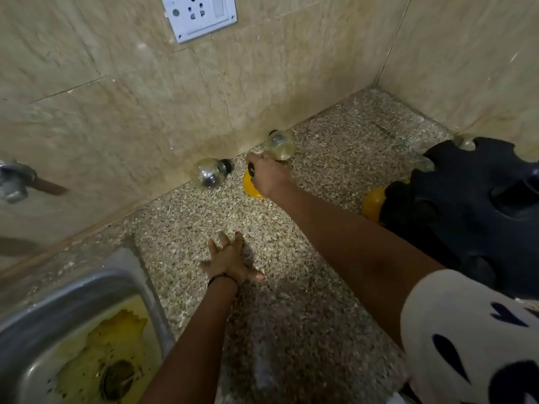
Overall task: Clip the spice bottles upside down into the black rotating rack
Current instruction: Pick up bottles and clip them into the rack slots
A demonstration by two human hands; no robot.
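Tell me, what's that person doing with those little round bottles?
A person is putting spice bottles into a black rack at the right of the counter. Their right hand is closed around a yellow bottle near the wall. Their left hand rests flat on the counter, holding nothing. Two clear bottles wait by the wall. The rack already holds another yellow one. A sink sits at the left.

Speckled stone counter (306,287), steel sink (73,290)
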